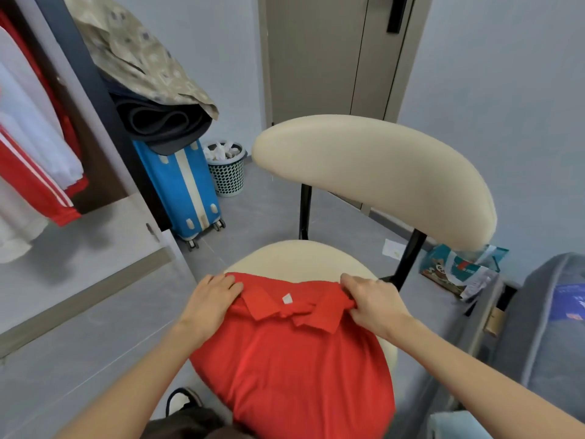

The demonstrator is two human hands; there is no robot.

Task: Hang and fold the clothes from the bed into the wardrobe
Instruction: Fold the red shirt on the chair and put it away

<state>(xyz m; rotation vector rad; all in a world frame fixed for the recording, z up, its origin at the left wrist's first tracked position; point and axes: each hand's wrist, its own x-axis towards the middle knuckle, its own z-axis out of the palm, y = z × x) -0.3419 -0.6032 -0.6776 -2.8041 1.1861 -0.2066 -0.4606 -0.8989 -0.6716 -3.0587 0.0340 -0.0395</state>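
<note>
I am holding the red shirt (294,359) on the chair seat (304,255): left hand (210,301) pressing flat, fingers (228,285) straight; right hand (372,301) pinching cloth beside the collar (269,304). Nearer me than my fingers, the hem is overhanging the seat, so I risk it sliding off if I loosen.

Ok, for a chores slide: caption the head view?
Left hand presses and right hand pinches a red polo shirt near its collar on a cream chair.

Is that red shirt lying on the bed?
No, the shirt lies spread on the chair seat.
</note>
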